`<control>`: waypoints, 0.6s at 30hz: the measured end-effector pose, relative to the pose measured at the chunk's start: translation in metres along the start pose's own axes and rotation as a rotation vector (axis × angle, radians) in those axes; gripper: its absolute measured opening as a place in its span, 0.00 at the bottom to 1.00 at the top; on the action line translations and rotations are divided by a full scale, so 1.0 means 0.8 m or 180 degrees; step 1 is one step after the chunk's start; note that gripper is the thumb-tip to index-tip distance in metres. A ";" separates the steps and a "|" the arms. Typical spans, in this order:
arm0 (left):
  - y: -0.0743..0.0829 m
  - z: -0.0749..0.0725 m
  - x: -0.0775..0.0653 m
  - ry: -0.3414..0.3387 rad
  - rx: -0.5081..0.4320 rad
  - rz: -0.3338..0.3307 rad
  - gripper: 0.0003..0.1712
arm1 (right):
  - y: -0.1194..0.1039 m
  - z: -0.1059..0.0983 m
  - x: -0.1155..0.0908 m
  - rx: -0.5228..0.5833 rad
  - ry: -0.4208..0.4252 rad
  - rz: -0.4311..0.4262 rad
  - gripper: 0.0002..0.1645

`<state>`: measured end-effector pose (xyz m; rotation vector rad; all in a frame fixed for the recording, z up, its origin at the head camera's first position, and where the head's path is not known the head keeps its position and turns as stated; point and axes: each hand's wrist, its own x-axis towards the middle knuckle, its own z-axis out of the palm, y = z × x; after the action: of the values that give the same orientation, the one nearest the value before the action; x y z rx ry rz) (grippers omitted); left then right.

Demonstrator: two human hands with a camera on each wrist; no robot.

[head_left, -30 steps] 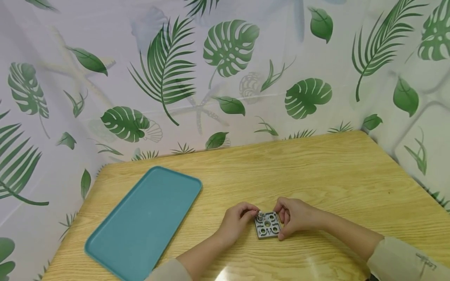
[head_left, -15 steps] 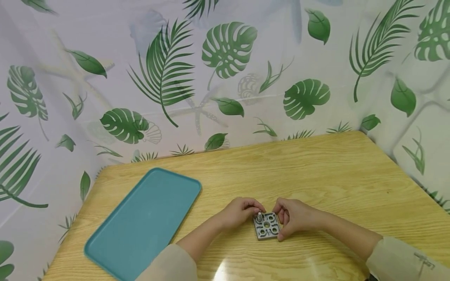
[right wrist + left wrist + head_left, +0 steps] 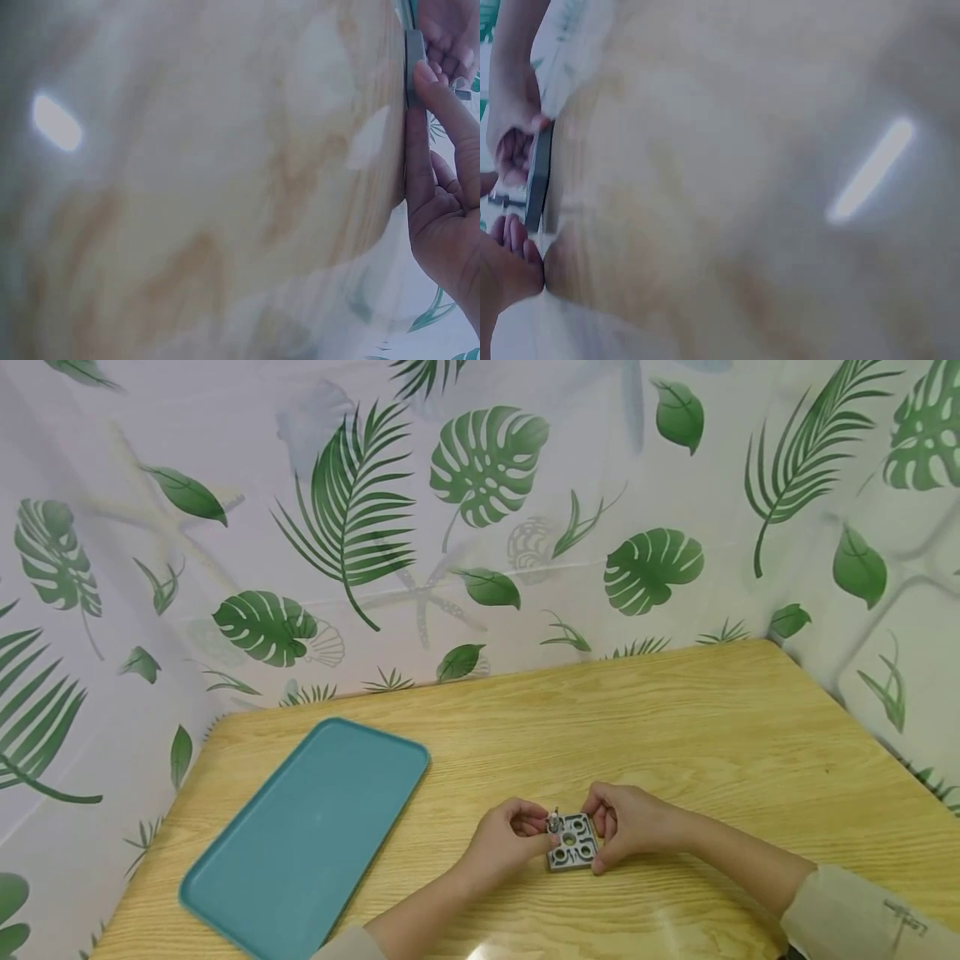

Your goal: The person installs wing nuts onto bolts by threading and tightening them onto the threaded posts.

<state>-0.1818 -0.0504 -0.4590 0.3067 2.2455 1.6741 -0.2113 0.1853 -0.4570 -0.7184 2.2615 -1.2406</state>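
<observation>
A square grey metal plate with several round holes lies near the table's front middle. At its far left corner a small metal bolt-like piece stands up from the top face. My left hand has curled fingers behind this piece and the thumb at the plate's left edge. In the left wrist view, the bolt-like piece sticks out between thumb and fingers. My right hand grips the plate's right side between thumb and fingers. The right wrist view shows the plate edge-on, with the right thumb on it.
A blue-green rectangular tray lies on the left of the wood-grain table. Behind and beside the table hangs a white cloth printed with green leaves.
My left hand first shifts away to the far side of the bolt-like piece, then comes back nearer with its thumb spread to the plate's left edge. The right hand and plate stay put.
</observation>
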 end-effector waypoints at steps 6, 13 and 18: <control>-0.003 0.016 -0.006 0.0475 -0.0020 0.0062 0.14 | 0.000 -0.001 -0.001 -0.0027 0.0007 -0.0013 0.34; -0.008 0.003 0.004 0.0304 0.0330 0.0432 0.08 | 0.000 0.000 -0.001 -0.0049 -0.0002 -0.0040 0.34; -0.005 -0.019 0.025 -0.0272 0.0592 0.0634 0.09 | 0.000 0.000 0.000 -0.0032 -0.0009 -0.0011 0.34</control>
<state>-0.2063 -0.0579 -0.4613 0.6536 2.3756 1.5121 -0.2112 0.1855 -0.4567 -0.7277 2.2666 -1.2299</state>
